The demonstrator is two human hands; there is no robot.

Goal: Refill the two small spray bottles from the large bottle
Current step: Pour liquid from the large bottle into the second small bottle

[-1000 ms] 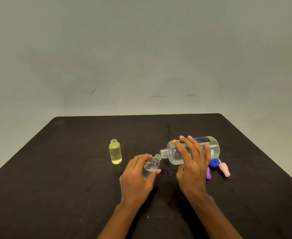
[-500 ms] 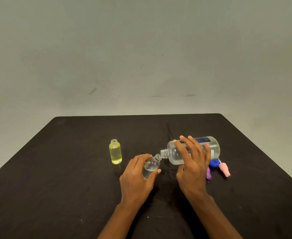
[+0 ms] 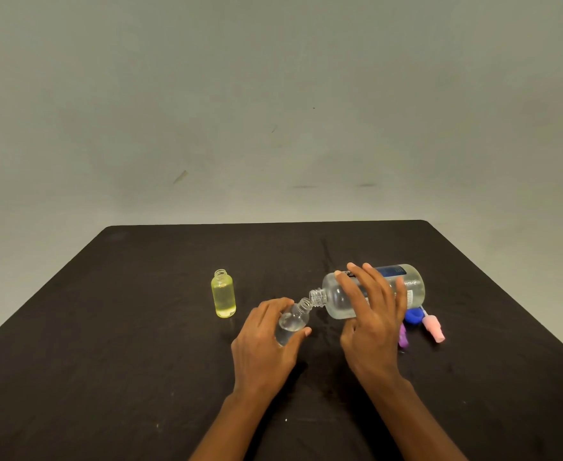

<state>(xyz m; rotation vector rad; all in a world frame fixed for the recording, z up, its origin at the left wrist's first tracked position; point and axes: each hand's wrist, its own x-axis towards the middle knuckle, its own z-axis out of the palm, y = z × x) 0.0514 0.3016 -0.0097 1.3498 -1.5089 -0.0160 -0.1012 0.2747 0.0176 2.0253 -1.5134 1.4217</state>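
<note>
1. Gripped in the left hand (image 3: 266, 344): the small clear bottle (image 3: 292, 322), fingers and thumb wrapped round its body, neck tilted up and to the right. Uncapped; clear liquid shows low inside.
2. Right hand (image 3: 371, 319) clasps the large bottle (image 3: 373, 291), fingers spread over the top of its barrel, thumb beneath. Bottle lies near horizontal, mouth pointing left and slightly down.
3. Mouth of large bottle sits right at the mouth of small clear bottle; whether they touch, cannot tell. No stream discernible.
4. Far left: small yellow bottle (image 3: 223, 297) upright on the black table (image 3: 107, 361), uncapped, well apart from both hands.
5. Right of the hands, on the table: purple sprayer top (image 3: 403, 337), partly hidden by the right hand; blue cap (image 3: 413, 316); pink sprayer top (image 3: 433, 329) lying on its side.
</note>
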